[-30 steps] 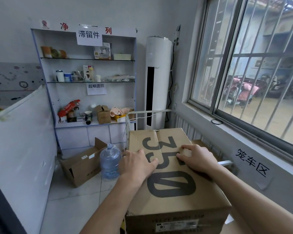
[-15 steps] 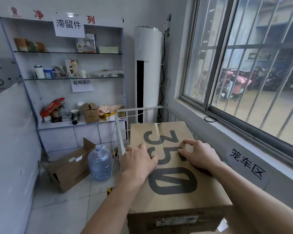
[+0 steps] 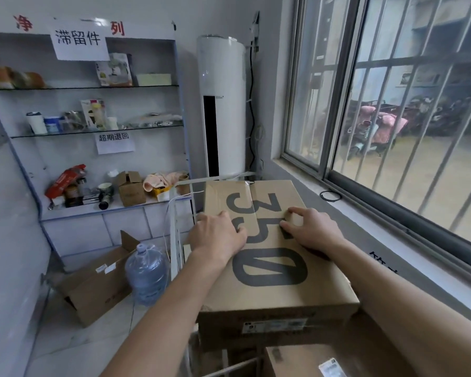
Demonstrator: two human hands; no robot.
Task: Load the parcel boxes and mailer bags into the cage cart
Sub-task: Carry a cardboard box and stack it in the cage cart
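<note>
Parcel depot: labelled holding shelves (image 3: 158,156), floor carton (image 3: 98,289), cage cart (image 3: 174,235).

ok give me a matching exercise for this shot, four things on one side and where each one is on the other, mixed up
Things
1. box printed 350
2. water jug
3. tower air conditioner
4. black loop

Places
a. on the windowsill
b. under the left hand and right hand
c. on the floor beside the open carton
d. upright, left of the window

Pairs: 1-b, 2-c, 3-d, 4-a
</note>
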